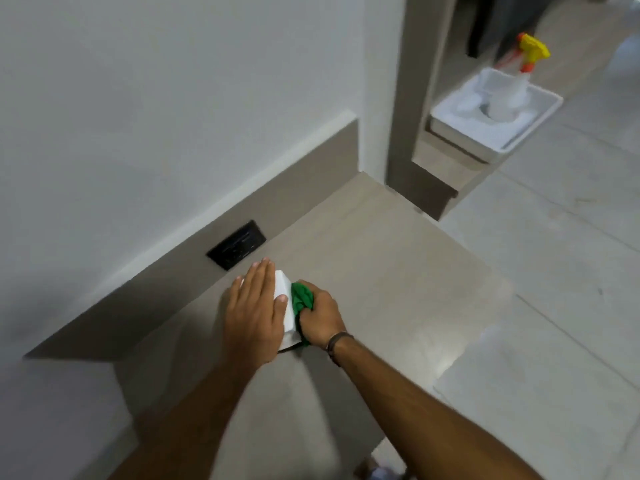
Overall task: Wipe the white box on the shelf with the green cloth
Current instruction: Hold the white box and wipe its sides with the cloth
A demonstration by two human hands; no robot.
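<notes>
A small white box (284,289) stands on the beige shelf (398,271) near the wall. My left hand (254,310) lies flat on top of it, fingers together, and hides most of the box. My right hand (320,315) clutches a bunched green cloth (302,299) and presses it against the box's right side. A dark band circles my right wrist.
A black outlet plate (236,249) sits in the wall strip just behind the box. Farther right, a white bin (495,116) holds a spray bottle with a yellow and orange trigger (531,51). Pale tiled floor (554,271) lies beyond the shelf's right edge.
</notes>
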